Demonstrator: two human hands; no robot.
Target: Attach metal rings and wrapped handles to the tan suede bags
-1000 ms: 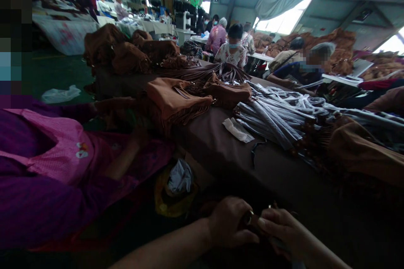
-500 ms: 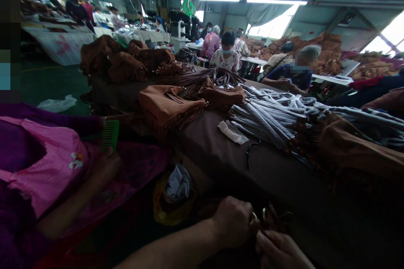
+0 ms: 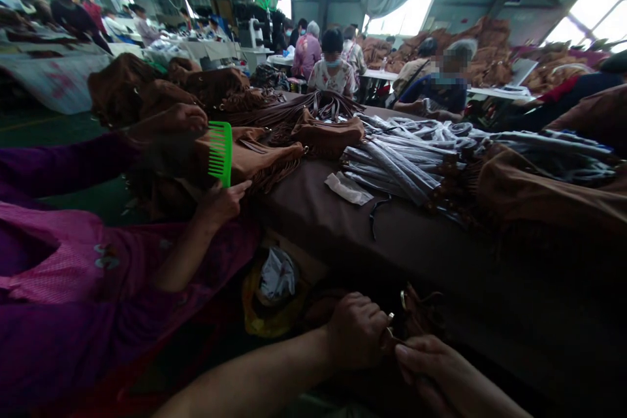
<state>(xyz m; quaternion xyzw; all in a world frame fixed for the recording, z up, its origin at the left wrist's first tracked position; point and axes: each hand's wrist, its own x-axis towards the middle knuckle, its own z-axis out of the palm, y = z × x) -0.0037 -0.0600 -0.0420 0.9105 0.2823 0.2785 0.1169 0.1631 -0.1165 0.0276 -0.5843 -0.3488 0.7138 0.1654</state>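
Low in front of me, my left hand (image 3: 356, 328) is closed in a fist beside a gold-coloured metal ring (image 3: 390, 318). Close against it, my right hand (image 3: 427, 360) pinches a brown leather strap near that ring. Both hands seem to hold the same dark brown bag, mostly lost in shadow. Another gold ring (image 3: 403, 299) and brown leather ends (image 3: 422, 308) stick up just beyond my fingers. At my left, a co-worker in purple sleeves holds a green comb (image 3: 226, 153) over a brown fringed bag (image 3: 262, 158) on the table.
A table with a dark brown cover (image 3: 313, 199) runs ahead, bearing brown bags, white-wrapped straps (image 3: 396, 166) and a small plastic packet (image 3: 347, 188). Under its edge stands a yellow bag-lined container (image 3: 252, 313). Several people work behind.
The co-worker's green comb has moved right and up to the fringed bag, and their other hand has lifted. My view has turned slightly; my hands keep nearly the same grip.
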